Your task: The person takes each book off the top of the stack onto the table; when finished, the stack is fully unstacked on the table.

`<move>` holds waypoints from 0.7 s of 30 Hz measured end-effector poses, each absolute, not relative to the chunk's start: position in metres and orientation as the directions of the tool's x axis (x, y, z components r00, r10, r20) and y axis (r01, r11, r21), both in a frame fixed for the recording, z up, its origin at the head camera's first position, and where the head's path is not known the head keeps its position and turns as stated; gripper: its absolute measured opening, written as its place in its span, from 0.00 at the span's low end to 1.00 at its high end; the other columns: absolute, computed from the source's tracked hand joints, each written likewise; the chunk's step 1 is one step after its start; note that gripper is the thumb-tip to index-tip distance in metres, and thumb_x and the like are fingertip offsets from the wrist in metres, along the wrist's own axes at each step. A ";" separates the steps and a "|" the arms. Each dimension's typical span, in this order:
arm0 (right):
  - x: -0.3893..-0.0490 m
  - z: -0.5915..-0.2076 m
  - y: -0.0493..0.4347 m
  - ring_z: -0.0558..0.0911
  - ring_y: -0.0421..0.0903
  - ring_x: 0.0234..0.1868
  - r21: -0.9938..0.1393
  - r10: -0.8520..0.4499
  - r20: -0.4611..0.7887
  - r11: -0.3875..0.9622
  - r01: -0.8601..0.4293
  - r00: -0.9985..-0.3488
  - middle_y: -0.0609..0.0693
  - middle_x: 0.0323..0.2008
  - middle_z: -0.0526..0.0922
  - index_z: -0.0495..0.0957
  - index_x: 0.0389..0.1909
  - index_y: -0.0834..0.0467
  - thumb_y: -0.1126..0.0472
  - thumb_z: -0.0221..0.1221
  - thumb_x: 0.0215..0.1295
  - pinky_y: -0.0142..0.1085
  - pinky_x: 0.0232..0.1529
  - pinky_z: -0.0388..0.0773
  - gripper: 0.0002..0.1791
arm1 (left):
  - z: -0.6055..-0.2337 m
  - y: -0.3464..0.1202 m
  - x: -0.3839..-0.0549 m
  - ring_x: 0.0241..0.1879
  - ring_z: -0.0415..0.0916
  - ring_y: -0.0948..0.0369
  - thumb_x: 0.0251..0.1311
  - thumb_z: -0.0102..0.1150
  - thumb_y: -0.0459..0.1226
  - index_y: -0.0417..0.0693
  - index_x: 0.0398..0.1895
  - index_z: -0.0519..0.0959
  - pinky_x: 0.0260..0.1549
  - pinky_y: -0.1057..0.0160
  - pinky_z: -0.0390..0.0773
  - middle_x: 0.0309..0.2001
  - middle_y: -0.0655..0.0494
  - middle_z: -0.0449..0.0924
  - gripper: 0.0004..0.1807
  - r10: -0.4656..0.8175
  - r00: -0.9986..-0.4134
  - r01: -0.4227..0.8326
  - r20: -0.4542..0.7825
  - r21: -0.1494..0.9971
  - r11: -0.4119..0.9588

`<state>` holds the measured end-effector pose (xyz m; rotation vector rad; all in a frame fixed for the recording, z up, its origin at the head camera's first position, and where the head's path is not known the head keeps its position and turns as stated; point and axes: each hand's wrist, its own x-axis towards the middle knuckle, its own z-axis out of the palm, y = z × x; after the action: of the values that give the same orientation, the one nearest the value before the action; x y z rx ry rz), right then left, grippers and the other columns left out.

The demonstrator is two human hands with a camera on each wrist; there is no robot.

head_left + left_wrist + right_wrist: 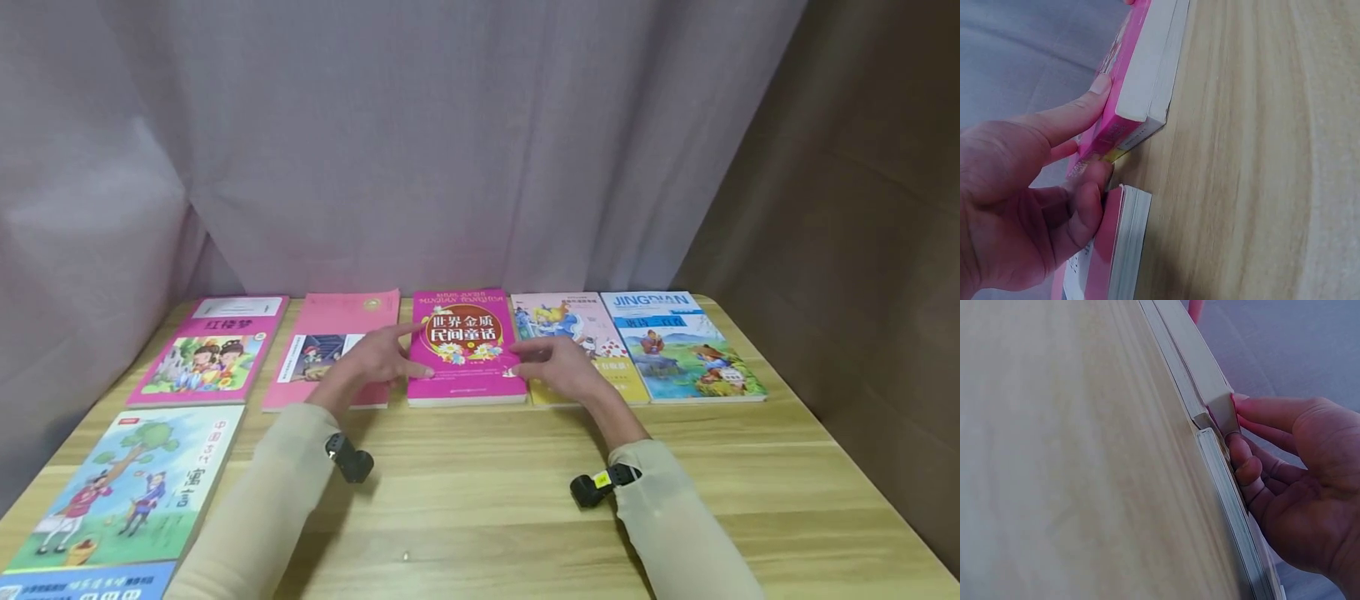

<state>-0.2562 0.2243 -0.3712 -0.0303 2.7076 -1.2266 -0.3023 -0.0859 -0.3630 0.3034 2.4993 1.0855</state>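
Note:
A thick magenta storybook (465,385) with a dark red title oval lies in the middle of the back row. My left hand (372,356) holds its left side, thumb on the cover and curled fingers against the spine (1110,134). At the opposite side, my right hand (562,368) grips the edge, with the thumb on the cover. Beneath the magenta storybook, the wrist views show a second block of pages (1169,69), so it rests on another book. The left fingers also reach over a pink book (345,312); the right hand hovers over a pink-and-yellow book (630,387).
A red-pink book (247,333) lies at the back left and a blue book (675,325) at the back right. Nearer on the left is a green-and-blue book (112,500). The wooden table (465,500) meets a grey curtain (420,142) behind.

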 end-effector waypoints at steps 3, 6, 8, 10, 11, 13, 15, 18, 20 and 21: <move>-0.257 -0.372 0.225 0.81 0.54 0.63 -0.758 -0.097 -0.120 0.652 0.028 -0.988 0.51 0.60 0.86 0.83 0.66 0.47 0.54 0.70 0.68 0.50 0.63 0.79 0.25 | -0.361 -0.087 -0.302 0.22 0.76 0.60 0.60 0.78 0.42 0.55 0.85 0.57 0.23 0.66 0.78 0.37 0.44 0.86 0.53 0.356 -0.898 0.047 -0.258 0.748 0.662; -0.257 -0.373 0.226 0.82 0.55 0.63 -0.768 -0.102 -0.105 0.640 0.015 -0.989 0.52 0.59 0.87 0.82 0.66 0.49 0.56 0.69 0.69 0.53 0.67 0.77 0.25 | -0.361 -0.088 -0.302 0.21 0.77 0.60 0.60 0.78 0.41 0.52 0.85 0.58 0.23 0.66 0.78 0.30 0.47 0.85 0.52 0.355 -0.901 0.046 -0.250 0.758 0.650; -0.256 -0.374 0.226 0.81 0.54 0.64 -0.775 -0.095 -0.109 0.632 0.025 -0.990 0.52 0.59 0.86 0.82 0.67 0.48 0.56 0.69 0.69 0.54 0.69 0.75 0.25 | -0.362 -0.088 -0.302 0.21 0.76 0.61 0.60 0.78 0.40 0.50 0.84 0.59 0.24 0.67 0.76 0.26 0.51 0.82 0.52 0.354 -0.901 0.042 -0.250 0.761 0.647; -0.255 -0.375 0.226 0.81 0.54 0.65 -0.777 -0.089 -0.114 0.629 0.033 -0.989 0.52 0.60 0.86 0.81 0.68 0.48 0.56 0.69 0.69 0.55 0.71 0.74 0.26 | -0.363 -0.087 -0.302 0.21 0.76 0.61 0.60 0.78 0.40 0.50 0.84 0.59 0.25 0.67 0.75 0.23 0.53 0.80 0.51 0.357 -0.900 0.045 -0.250 0.761 0.647; -0.254 -0.375 0.226 0.80 0.54 0.65 -0.776 -0.087 -0.115 0.630 0.035 -0.990 0.52 0.60 0.86 0.81 0.68 0.47 0.56 0.69 0.69 0.55 0.71 0.74 0.26 | -0.363 -0.087 -0.302 0.21 0.75 0.61 0.60 0.78 0.40 0.50 0.84 0.59 0.24 0.67 0.74 0.22 0.54 0.79 0.51 0.356 -0.899 0.042 -0.254 0.761 0.648; -0.254 -0.375 0.226 0.81 0.54 0.66 -0.778 -0.091 -0.110 0.628 0.029 -0.990 0.52 0.60 0.86 0.81 0.68 0.48 0.56 0.68 0.69 0.55 0.71 0.74 0.26 | -0.363 -0.087 -0.302 0.21 0.74 0.61 0.61 0.77 0.40 0.50 0.84 0.58 0.24 0.67 0.73 0.20 0.55 0.77 0.51 0.359 -0.897 0.038 -0.256 0.766 0.641; -0.254 -0.375 0.226 0.81 0.54 0.65 -0.778 -0.098 -0.097 0.628 0.014 -0.990 0.52 0.59 0.87 0.81 0.68 0.49 0.57 0.68 0.69 0.55 0.71 0.75 0.26 | -0.362 -0.089 -0.302 0.21 0.73 0.61 0.61 0.77 0.40 0.50 0.85 0.58 0.24 0.67 0.73 0.21 0.56 0.76 0.52 0.360 -0.896 0.023 -0.262 0.780 0.626; -0.255 -0.375 0.226 0.82 0.54 0.63 -0.773 -0.108 -0.082 0.634 -0.005 -0.991 0.52 0.57 0.87 0.82 0.67 0.50 0.58 0.68 0.69 0.54 0.70 0.75 0.25 | -0.362 -0.092 -0.302 0.22 0.73 0.61 0.61 0.77 0.38 0.51 0.85 0.58 0.24 0.67 0.73 0.23 0.55 0.77 0.52 0.364 -0.893 0.001 -0.264 0.809 0.587; -0.256 -0.374 0.226 0.82 0.54 0.63 -0.768 -0.104 -0.083 0.641 -0.003 -0.991 0.52 0.57 0.87 0.82 0.66 0.50 0.58 0.67 0.70 0.54 0.70 0.75 0.24 | -0.362 -0.095 -0.301 0.23 0.73 0.61 0.61 0.76 0.37 0.50 0.85 0.57 0.24 0.67 0.74 0.26 0.53 0.78 0.51 0.378 -0.890 0.003 -0.256 0.825 0.566; -0.256 -0.374 0.226 0.82 0.54 0.63 -0.764 -0.100 -0.086 0.645 0.002 -0.991 0.52 0.57 0.87 0.82 0.66 0.50 0.57 0.67 0.70 0.54 0.70 0.75 0.24 | -0.361 -0.096 -0.301 0.24 0.74 0.61 0.62 0.76 0.37 0.50 0.85 0.57 0.25 0.67 0.75 0.28 0.51 0.80 0.51 0.385 -0.888 0.007 -0.250 0.832 0.555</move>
<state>-0.2564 0.2263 -0.3741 -0.0822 2.7385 -1.2723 -0.3012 -0.0959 -0.3612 0.3184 2.3874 1.2744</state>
